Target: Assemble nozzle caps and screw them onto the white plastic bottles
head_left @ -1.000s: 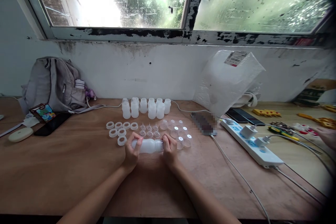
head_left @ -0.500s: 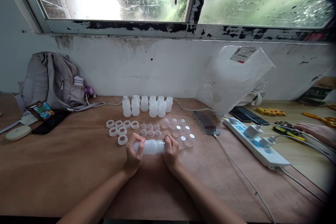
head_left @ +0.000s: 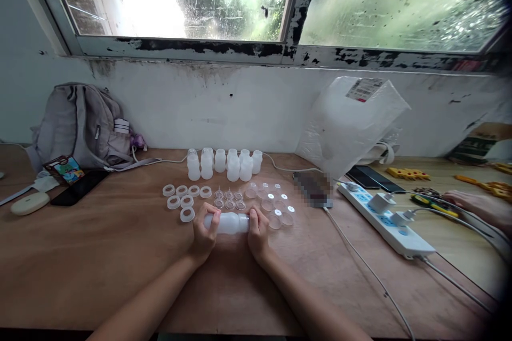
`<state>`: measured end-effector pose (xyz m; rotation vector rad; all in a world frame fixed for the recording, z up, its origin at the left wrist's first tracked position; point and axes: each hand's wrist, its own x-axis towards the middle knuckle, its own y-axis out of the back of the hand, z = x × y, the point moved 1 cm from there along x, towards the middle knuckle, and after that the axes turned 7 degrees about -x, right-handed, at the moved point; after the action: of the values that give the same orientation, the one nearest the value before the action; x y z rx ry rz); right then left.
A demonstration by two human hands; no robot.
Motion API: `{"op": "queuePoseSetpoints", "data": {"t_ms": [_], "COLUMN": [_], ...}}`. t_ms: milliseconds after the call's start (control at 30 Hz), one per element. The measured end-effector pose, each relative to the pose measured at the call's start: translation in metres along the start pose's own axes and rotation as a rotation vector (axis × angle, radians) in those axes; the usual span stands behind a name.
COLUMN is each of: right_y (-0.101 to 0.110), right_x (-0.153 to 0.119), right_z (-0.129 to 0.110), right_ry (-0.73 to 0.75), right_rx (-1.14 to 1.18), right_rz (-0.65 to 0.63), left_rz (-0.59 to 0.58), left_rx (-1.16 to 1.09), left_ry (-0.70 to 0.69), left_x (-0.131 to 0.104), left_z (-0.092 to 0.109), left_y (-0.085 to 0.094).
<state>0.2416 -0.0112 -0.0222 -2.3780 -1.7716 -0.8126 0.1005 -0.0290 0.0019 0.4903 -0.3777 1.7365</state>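
Note:
A small translucent white bottle [head_left: 230, 223] lies sideways between my hands, above the front of the table. My left hand [head_left: 205, 226] is wrapped round its left end. With bent fingers, my right hand [head_left: 258, 229] grips its right end, and whatever part lies under those fingers is hidden. Just beyond sit several white rings [head_left: 186, 201] on the left, several clear teats [head_left: 229, 204] in the middle, and several clear round covers [head_left: 276, 218] on the right. Behind them several similar bottles [head_left: 233, 168] stand upright in a group.
A grey backpack [head_left: 84, 125] leans at the back left near a black phone [head_left: 76, 187]. To the right lie a blurred-out device [head_left: 313, 189], a power strip [head_left: 386, 224] with plugs and cables, and a plastic bag [head_left: 348, 122]. Another person's hand [head_left: 476, 206] rests at far right.
My view has tilted up a little and shifted slightly. Both hands keep hold of the bottle; the right hand sits marginally further left. The loose parts have not moved.

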Motion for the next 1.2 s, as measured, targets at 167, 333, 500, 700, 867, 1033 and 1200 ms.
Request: {"op": "queuePoseSetpoints", "data": {"t_ms": [167,333,500,700,867,1033,1200], "right_y": [0.000,-0.001,-0.001,0.000,-0.002,-0.001,0.005], "right_x": [0.002,0.001,0.001,-0.003,-0.004,0.000,0.003], "right_z": [0.001,0.000,-0.005,-0.016,-0.018,-0.019,-0.019], "right_ry": [-0.001,0.010,0.017,0.045,0.069,0.067,0.215], "right_rx": [-0.029,-0.068,-0.117,-0.110,-0.048,-0.089,-0.091], "right_rz": [-0.027,-0.045,-0.074,-0.147,-0.118,-0.090,-0.033], "left_rz": [-0.001,-0.022,-0.055,-0.076,-0.061,-0.102,-0.153], "left_rx": [0.031,0.052,0.074,0.097,0.212,0.302,0.359], "left_ry": [0.023,0.017,-0.005,-0.007,-0.056,-0.114,-0.159], "left_x": [0.004,0.010,0.016,0.029,0.038,0.039,0.037], "left_z": [-0.002,-0.005,-0.009,-0.014,-0.020,-0.025,-0.034], "left_y": [0.002,0.006,0.010,0.018,0.023,0.020,0.026]}}
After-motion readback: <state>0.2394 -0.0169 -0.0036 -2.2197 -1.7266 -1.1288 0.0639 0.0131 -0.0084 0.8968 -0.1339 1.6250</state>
